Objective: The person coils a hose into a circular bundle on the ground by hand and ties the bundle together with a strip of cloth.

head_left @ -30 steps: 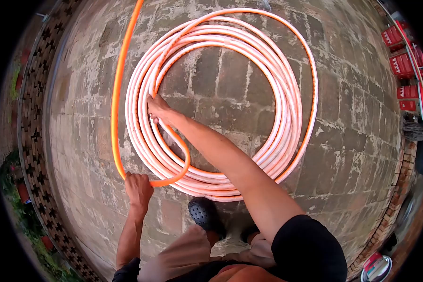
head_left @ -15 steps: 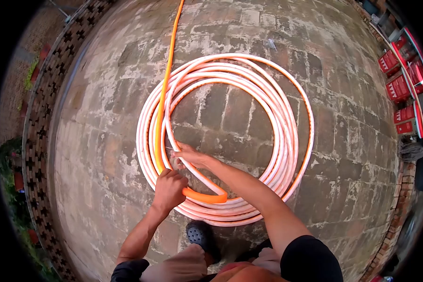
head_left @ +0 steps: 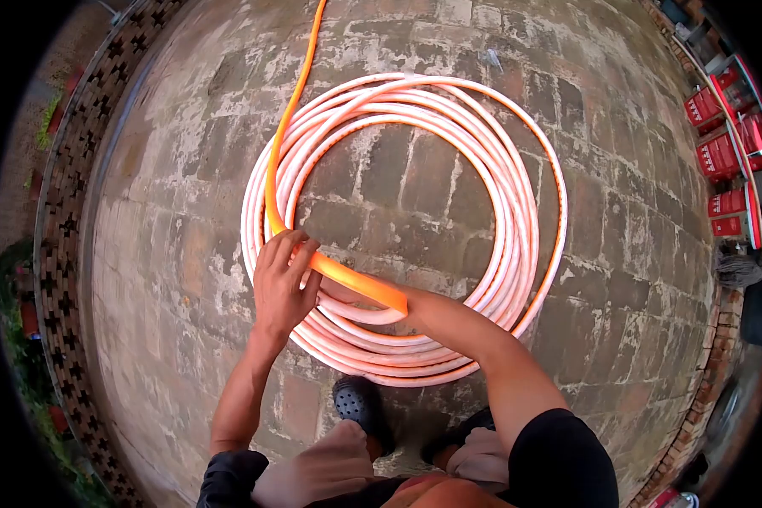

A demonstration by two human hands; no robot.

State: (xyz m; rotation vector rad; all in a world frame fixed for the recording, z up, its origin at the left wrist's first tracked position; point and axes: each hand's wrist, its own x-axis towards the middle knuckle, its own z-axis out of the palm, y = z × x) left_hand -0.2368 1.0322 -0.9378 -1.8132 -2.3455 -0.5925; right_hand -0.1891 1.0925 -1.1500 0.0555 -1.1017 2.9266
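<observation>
- Presently two hands are at work, on one hose. Left hand [head_left: 281, 284]: fingers slightly spread and loosely bent over the orange length [head_left: 356, 281], touching it; cannot tell whether they close beneath it.
- Right forearm [head_left: 453, 326]: reaches in from the right, passing behind the orange length. Right hand mostly hidden there; its grip cannot be told.
- Orange length, one: runs from the left grip up and away to the top edge; also rightward from the grip to one sharp bend, where a pale length [head_left: 360, 314] turns back toward the left hand.
- Coil [head_left: 519, 212], one: pale pink-white, many overlapping loops, too crowded to count; lies around and mainly to the right of the left grip, on paving [head_left: 626, 279].
- Dark shoes [head_left: 360, 408], two: below the grip, nearer the wearer.
- Red boxes [head_left: 717, 157], at least four: well apart, far right of the grip.
</observation>
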